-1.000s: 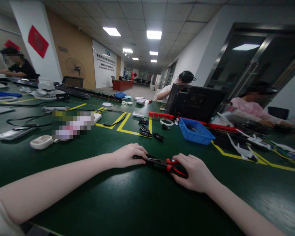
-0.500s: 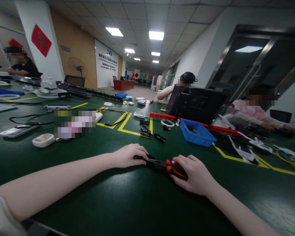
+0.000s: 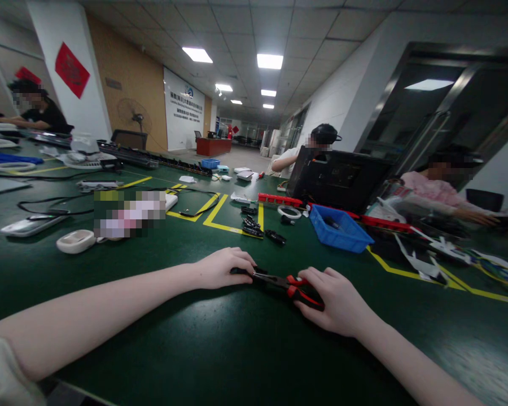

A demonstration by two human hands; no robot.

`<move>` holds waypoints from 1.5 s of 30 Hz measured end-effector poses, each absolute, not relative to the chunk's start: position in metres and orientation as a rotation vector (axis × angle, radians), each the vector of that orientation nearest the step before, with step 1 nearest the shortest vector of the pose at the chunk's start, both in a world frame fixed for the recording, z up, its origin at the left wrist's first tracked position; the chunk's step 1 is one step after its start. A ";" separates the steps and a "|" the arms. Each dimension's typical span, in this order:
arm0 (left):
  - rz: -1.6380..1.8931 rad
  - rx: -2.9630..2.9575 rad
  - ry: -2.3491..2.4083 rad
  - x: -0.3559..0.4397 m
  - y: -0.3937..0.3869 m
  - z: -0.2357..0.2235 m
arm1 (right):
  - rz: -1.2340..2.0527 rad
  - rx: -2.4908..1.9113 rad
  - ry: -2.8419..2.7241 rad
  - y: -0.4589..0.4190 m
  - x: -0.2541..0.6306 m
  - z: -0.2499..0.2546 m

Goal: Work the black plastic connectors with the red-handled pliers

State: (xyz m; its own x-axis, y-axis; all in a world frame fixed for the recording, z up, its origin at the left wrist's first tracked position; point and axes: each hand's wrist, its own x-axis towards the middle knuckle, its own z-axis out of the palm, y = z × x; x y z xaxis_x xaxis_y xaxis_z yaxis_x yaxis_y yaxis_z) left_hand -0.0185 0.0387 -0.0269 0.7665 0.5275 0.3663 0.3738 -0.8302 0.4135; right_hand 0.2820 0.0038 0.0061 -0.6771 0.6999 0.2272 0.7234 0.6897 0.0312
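Just above the green table, my right hand (image 3: 336,299) is closed around the red and black handles of needle-nose pliers (image 3: 294,286). Their long jaws point left and reach the fingertips of my left hand (image 3: 226,268). That hand pinches a small black part (image 3: 239,271), mostly covered by the fingers; its exact kind does not show. The plier tips meet this part, though whether they grip it is too small to tell. Beyond the hands lie several small black connector-like pieces (image 3: 251,226), and another black piece (image 3: 275,237) sits closer to the pliers.
A blue bin (image 3: 342,228) with dark items stands right of centre. Red strips (image 3: 279,199) and a large black panel (image 3: 338,177) are behind it. To the left are a white phone-like device (image 3: 31,224) and a cream case (image 3: 75,241). Co-workers sit around the table.
Both my hands and the pliers hold practically the same position. At the far right, a co-worker's arms have shifted slightly.
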 end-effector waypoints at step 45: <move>0.704 2.632 0.687 -0.019 0.039 -0.027 | 0.032 -1.252 -2.604 0.007 0.285 -0.001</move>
